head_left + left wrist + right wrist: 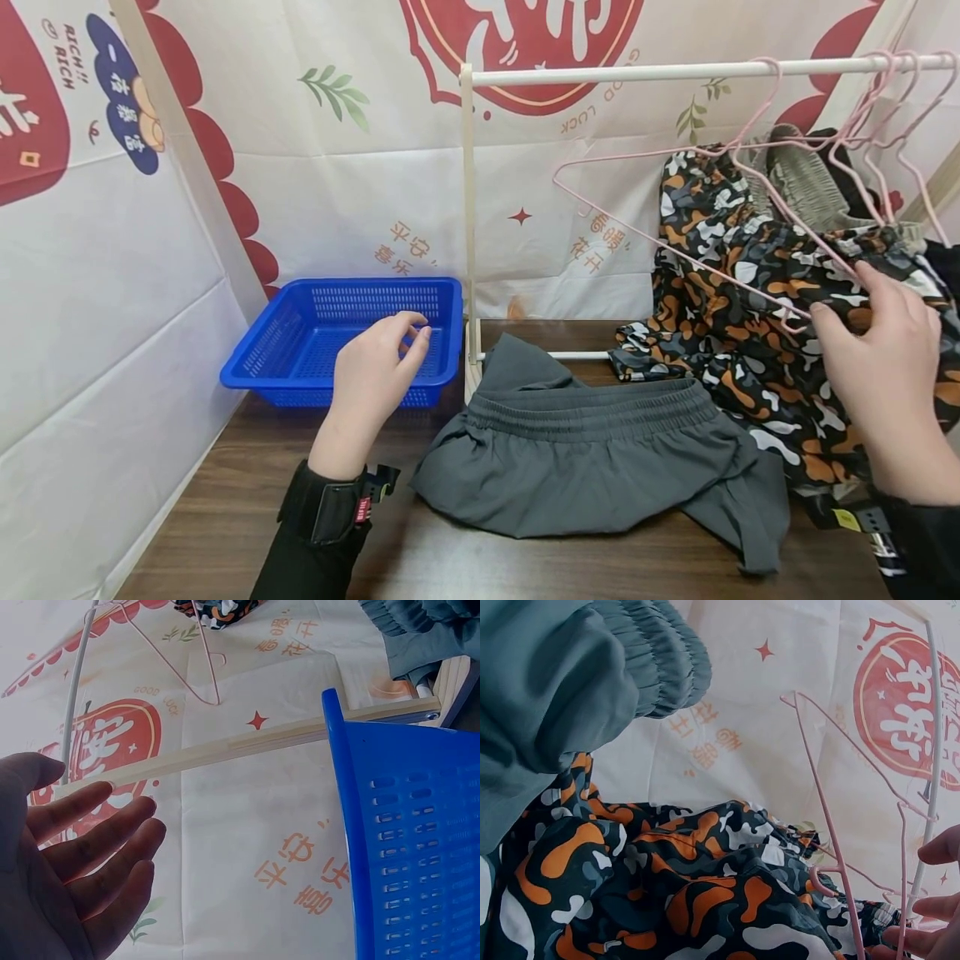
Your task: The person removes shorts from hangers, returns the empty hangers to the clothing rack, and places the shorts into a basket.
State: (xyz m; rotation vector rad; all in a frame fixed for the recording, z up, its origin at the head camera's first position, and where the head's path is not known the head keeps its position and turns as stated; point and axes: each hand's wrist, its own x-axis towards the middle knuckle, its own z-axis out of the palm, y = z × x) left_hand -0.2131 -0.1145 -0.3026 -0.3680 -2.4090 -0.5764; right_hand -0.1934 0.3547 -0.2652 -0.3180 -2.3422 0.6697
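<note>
My right hand holds the right end of a pink clothes hanger, which hooks over the rack's rail; the corner is hidden by the hand. No garment is seen on this hanger. Behind it hangs a camouflage-patterned garment in black, orange, grey and white. Dark grey elastic-waist shorts lie on the table between the hands, waistband away from me. My left hand hovers by the front of a blue plastic basket, fingers loosely bent and holding nothing, as the left wrist view also shows.
A white rack rail runs across the upper right on a pale upright post beside the basket. Several more pink hangers crowd its right end, with an olive garment behind. A printed white cloth backs the brown table.
</note>
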